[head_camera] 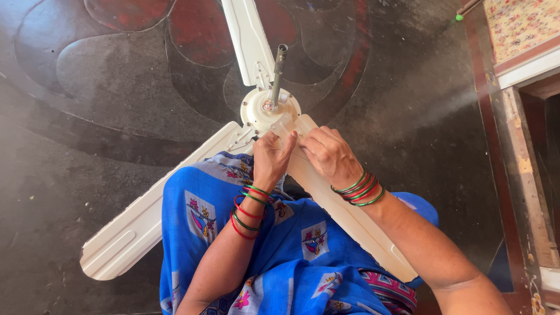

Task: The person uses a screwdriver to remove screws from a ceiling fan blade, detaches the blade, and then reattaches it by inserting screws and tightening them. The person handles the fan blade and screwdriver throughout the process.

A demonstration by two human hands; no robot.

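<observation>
Head view looks straight down on a white ceiling fan (256, 125) lying on a dark floor (105, 116) with curved red inlays. Its round hub (259, 108) sits just ahead of the person's knees, with a grey downrod (279, 67) rising from its middle toward the camera.

Three blades spread from the hub: one (248, 38) runs away to the top edge, one (151, 216) stretches out to the lower left over the floor, and one (344, 216) runs to the lower right, across the lap and under the right forearm.

Both hands meet at the near edge of the hub, where the right-side blade joins it. The left hand (271, 158) has its fingers curled, thumb and fingertips pinched at the blade root. The right hand (331, 154) is bent over the same joint, fingers folded down on the blade's base; whether it grips some small part there cannot be told.

Red and green bangles (248, 210) ring the left wrist, and a like set (359, 189) rings the right.

A blue cloth (303, 256) printed with flowers covers the lap below the hands.

At the far right stands a wooden frame (519, 163), with patterned fabric (519, 23) in the top corner.
</observation>
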